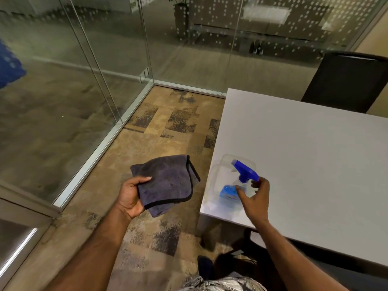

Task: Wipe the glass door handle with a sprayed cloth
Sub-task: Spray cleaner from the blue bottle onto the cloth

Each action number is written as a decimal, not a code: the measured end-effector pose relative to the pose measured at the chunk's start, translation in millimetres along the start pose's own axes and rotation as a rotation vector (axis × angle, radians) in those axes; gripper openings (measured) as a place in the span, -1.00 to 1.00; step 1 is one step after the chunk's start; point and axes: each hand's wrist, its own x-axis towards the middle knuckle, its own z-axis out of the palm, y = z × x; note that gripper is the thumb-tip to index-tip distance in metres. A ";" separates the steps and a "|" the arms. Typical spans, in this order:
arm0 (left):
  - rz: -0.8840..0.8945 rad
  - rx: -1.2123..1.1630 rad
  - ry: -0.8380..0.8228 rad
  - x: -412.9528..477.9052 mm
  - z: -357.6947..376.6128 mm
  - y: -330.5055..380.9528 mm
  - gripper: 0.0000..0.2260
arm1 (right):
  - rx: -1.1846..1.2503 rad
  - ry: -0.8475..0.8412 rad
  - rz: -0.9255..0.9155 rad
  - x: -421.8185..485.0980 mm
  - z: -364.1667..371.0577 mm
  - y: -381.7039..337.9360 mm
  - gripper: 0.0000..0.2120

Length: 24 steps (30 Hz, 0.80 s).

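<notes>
Here the left hand [131,196] is gripping a folded grey cloth [168,181] left of the table [315,164] — its length running rightward. The right hand [255,198] is hovering, fingers loosely spread, at the upright spray bottle [245,171] on the table's near-left corner — nozzle pointing far-left.

I hold a folded grey-purple microfibre cloth with black edging [168,181] in my left hand [131,196], thumb on top, left of the table and over the floor. A clear plastic spray bottle with a blue trigger head [241,177] stands on the near left corner of the pale grey table [304,154], a little blue liquid at its bottom. My right hand [255,198] is spread at its neck.
</notes>
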 end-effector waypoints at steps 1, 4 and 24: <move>-0.007 0.015 -0.004 0.7 -0.6 0.5 -0.72 | 0.011 -0.074 -0.009 9.3 -1.7 0.8 -0.42; -0.010 0.058 0.005 0.1 -2.1 3.7 -0.48 | 0.056 -0.287 -0.020 34.5 -2.9 -3.2 -0.40; 0.130 -0.057 0.015 -12.6 -5.1 25.0 -0.72 | 0.277 -0.366 -0.190 90.2 -13.4 -119.5 -0.67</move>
